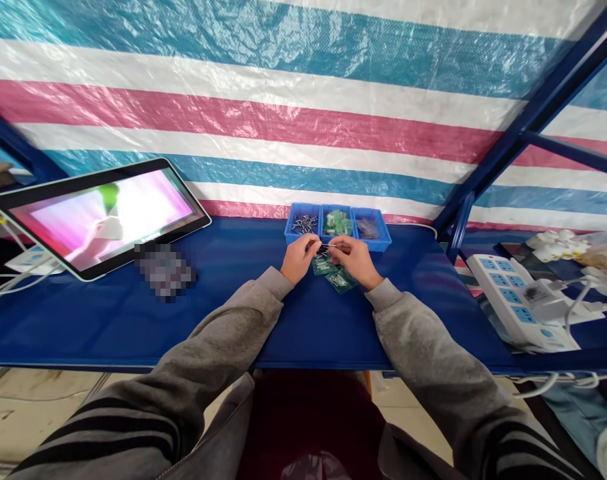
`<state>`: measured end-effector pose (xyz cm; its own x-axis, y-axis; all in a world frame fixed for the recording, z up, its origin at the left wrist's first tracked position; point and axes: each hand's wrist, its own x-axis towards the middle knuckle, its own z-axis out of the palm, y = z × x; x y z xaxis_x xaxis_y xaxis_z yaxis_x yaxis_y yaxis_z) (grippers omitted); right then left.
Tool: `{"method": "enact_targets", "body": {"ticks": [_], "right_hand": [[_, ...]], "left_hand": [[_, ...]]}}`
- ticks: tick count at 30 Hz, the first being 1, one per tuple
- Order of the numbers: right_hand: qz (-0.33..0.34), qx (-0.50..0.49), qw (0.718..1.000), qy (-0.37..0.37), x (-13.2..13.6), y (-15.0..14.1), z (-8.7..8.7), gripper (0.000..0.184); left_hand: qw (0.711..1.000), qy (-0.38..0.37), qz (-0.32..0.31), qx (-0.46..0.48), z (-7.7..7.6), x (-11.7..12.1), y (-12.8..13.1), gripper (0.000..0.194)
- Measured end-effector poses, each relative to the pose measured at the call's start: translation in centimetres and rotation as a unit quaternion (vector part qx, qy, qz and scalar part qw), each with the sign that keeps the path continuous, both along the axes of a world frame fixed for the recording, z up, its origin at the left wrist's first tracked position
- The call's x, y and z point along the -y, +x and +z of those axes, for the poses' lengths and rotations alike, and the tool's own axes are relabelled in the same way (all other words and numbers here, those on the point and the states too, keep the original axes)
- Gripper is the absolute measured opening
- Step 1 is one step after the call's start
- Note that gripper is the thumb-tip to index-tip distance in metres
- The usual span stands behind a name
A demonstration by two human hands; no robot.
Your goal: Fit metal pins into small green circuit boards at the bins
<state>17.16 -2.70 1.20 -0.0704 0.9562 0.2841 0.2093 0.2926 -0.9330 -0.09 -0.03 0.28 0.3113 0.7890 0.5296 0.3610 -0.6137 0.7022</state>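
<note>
My left hand [299, 258] is closed in a pinch just in front of the blue bins; what its fingertips hold, if anything, is hidden. Facing it, my right hand [355, 260] pinches a thin metal piece [329, 246] that spans the small gap between the hands. Its exact kind is too small to tell. Below the fingers, small green plastic bags [341, 280] with light and dark little parts lie on the table. Behind the hands stand a blue bin [286, 230] of dark metal pieces like screws, a second bin [324, 239] with green packets, and a third [386, 240] with clear bags.
A tablet-like screen [103, 220] leans at the left of the blue table [223, 320], with a pixelated patch [166, 272] beside it. At the right lies a white power strip [513, 300] with plugs and cables. Striped sheeting [303, 127] hangs behind, framed by blue bars [528, 120].
</note>
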Motion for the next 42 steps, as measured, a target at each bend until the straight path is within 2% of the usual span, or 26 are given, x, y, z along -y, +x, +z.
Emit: {"method": "enact_targets", "body": {"ticks": [3, 6, 15, 21, 27, 31, 34, 38, 42], "right_hand": [[-0.005, 0.040, 0.999, 0.033, -0.6, -0.2, 0.2, 0.022], [-0.006, 0.033, 0.998, 0.045, -0.6, -0.1, 0.3, 0.021], [-0.011, 0.068, 0.998, -0.004, -1.1, 0.7, 0.8, 0.018], [-0.033, 0.115, 0.993, -0.025, -0.4, 0.5, 0.7, 0.034], [-0.041, 0.165, 0.985, -0.002, 0.7, -0.2, 0.3, 0.036], [-0.085, 0.234, 0.968, 0.032, 0.8, 0.0, 0.1, 0.033], [-0.134, 0.250, 0.957, 0.061, 0.7, 0.6, -0.1, 0.030], [-0.157, 0.232, 0.957, 0.079, 0.6, 1.2, -0.2, 0.029], [-0.106, 0.196, 0.970, 0.100, 0.8, 1.0, -0.1, 0.027]], "left_hand": [[1.000, -0.006, 0.019, 0.021, -0.1, -0.1, 0.0, 0.027], [0.998, -0.027, 0.024, 0.043, -0.1, -0.1, 0.0, 0.033], [0.988, -0.092, -0.003, 0.126, -0.6, -0.2, 0.4, 0.033], [0.985, -0.107, -0.003, 0.139, -0.6, -0.2, 0.5, 0.035], [0.983, -0.108, 0.005, 0.148, -0.6, 0.1, 0.9, 0.036], [0.977, -0.131, -0.026, 0.169, -0.5, 0.0, 0.8, 0.032], [0.975, -0.149, -0.061, 0.156, -0.5, -0.2, 0.5, 0.027], [0.990, -0.096, -0.047, 0.091, -0.4, -0.4, 0.1, 0.031], [0.997, -0.043, -0.027, 0.057, -0.2, -0.4, -0.1, 0.036]]}}
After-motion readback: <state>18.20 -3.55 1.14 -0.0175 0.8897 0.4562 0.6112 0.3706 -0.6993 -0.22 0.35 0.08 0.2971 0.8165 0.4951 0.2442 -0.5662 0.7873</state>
